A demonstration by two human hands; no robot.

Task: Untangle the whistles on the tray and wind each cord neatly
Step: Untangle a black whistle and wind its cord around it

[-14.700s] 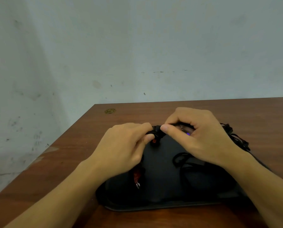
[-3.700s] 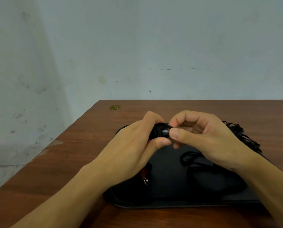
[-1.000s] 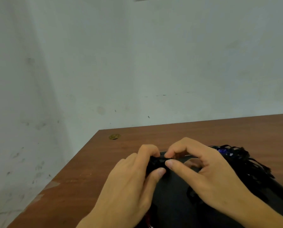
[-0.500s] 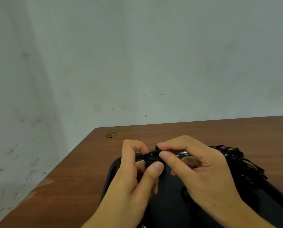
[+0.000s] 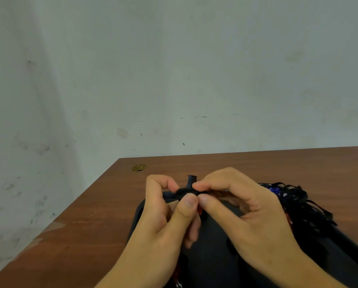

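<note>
We pinch the wound black cord (image 5: 184, 191) between left hand (image 5: 165, 221) and right hand (image 5: 242, 213), above the tray (image 5: 136, 221), so the coil cannot loosen. Tangled whistles (image 5: 294, 202) wait at 3 o'clock.

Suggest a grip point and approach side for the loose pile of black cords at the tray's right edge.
Judging from the head view: take the tangled cord pile at its raised top strands, coming from above and the right. The loops stand up and spill over the black tray rim there, and that side is open; the right hand and left hand, both pinching a wound cord bundle, block the left.
</note>
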